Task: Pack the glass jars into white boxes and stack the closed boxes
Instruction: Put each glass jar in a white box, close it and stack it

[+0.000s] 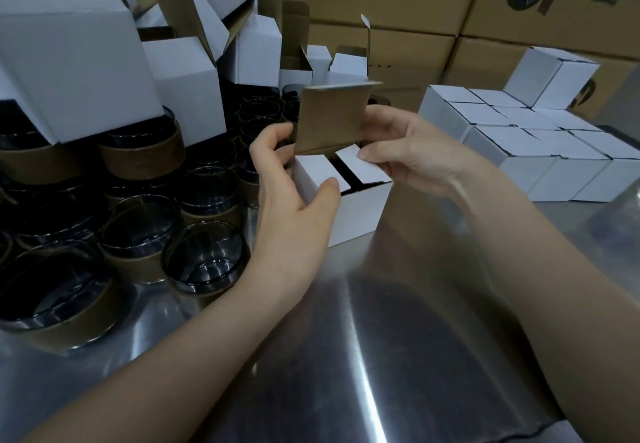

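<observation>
White box (360,215) on worktop (381,338), centre, gripped by both hands: left hand (294,182) curls round its left side w/ thumb on one side flap, right hand (412,155) pinches the other. Lid flap (332,116) upright. Glass jars (204,262) at left, closed boxes (540,151) stacked right.

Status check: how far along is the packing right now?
Done: closed boxes stacked on the right, one on a second tier. In hand: left hand and right hand hold the current box, side flaps folded in, lid flap upright. Remaining: tucking that lid, plus many glass jars unpacked on the left.
</observation>
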The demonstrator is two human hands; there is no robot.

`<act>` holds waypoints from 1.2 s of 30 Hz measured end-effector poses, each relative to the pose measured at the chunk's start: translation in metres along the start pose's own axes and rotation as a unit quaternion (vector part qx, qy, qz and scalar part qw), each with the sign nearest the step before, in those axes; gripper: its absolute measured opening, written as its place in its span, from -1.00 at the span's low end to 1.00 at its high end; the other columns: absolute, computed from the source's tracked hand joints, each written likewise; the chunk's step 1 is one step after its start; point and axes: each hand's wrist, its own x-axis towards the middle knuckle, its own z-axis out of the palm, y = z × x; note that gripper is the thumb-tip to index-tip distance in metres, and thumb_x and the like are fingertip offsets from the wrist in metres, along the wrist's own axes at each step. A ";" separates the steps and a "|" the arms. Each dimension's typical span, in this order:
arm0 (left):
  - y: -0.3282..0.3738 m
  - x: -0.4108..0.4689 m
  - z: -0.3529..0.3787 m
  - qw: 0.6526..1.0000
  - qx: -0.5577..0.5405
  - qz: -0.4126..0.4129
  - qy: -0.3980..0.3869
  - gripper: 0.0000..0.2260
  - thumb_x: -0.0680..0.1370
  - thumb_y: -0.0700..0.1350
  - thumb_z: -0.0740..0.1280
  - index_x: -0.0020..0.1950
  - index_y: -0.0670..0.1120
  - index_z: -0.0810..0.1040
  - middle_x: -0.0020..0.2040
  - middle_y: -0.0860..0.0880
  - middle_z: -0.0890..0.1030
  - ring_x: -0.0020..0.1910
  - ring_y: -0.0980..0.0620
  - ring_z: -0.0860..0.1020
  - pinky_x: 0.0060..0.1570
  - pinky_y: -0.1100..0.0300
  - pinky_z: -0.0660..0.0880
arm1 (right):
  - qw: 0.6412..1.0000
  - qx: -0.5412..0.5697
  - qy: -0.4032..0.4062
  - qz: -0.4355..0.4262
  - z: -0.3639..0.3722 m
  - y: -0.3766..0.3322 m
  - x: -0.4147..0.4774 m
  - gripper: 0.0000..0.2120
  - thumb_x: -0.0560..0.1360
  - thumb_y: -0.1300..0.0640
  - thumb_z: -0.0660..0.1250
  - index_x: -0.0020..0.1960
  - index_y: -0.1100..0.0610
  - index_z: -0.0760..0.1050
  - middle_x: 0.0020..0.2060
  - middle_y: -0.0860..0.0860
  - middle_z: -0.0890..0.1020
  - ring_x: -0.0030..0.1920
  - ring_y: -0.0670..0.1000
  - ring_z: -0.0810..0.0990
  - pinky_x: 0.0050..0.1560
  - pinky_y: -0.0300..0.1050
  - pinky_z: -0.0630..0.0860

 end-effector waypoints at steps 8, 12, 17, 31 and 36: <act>0.001 -0.001 0.001 0.998 0.052 -0.001 -0.016 -0.71 0.59 -0.19 0.29 0.16 0.20 0.51 0.34 0.08 0.37 0.32 0.26 0.34 0.33 0.23 0.32 | 0.998 -0.057 -0.028 0.017 -0.003 -0.002 -0.006 -0.74 0.49 0.19 0.30 0.02 -0.03 0.71 0.04 0.03 0.70 0.08 0.15 0.53 0.03 0.17 0.36; -0.002 -0.001 0.002 0.998 0.051 -0.016 -0.017 -0.76 0.60 -0.20 0.26 0.07 0.16 0.58 0.37 0.07 0.35 0.36 0.29 0.27 0.23 0.47 0.27 | 0.997 -0.056 -0.036 0.029 -0.006 -0.002 -0.007 -0.69 0.46 0.23 0.26 0.03 -0.03 0.71 0.06 0.02 0.70 0.12 0.17 0.51 0.12 0.23 0.33; -0.001 0.001 0.001 0.999 -0.009 -0.047 0.001 -0.62 0.62 -0.27 0.13 -0.07 0.15 0.62 0.38 0.15 0.35 0.25 0.46 0.31 0.14 0.57 0.25 | 0.996 -0.066 -0.041 0.044 -0.009 -0.002 -0.008 -0.59 0.42 0.29 0.17 0.04 0.00 0.72 0.12 0.05 0.68 0.29 0.34 0.47 0.32 0.45 0.27; -0.005 -0.006 0.000 0.989 0.136 -0.012 -0.053 -0.67 0.50 -0.21 0.40 0.20 0.07 0.46 0.48 0.12 0.17 0.15 0.67 0.15 0.12 0.68 0.12 | 0.983 -0.091 -0.149 0.059 -0.017 -0.011 -0.019 -0.45 0.34 0.28 0.45 0.31 0.01 0.53 0.09 -0.06 0.65 -0.07 -0.03 0.59 -0.23 -0.18 0.57; -0.007 -0.007 0.001 0.989 0.141 -0.003 -0.054 -0.68 0.52 -0.15 0.39 0.20 0.13 0.44 0.50 0.12 0.15 0.20 0.62 0.14 0.30 0.50 0.19 | 0.979 -0.127 -0.148 0.049 -0.015 -0.014 -0.021 -0.38 0.31 0.27 0.50 0.34 0.00 0.51 0.20 -0.01 0.61 -0.04 0.07 0.57 -0.19 -0.12 0.57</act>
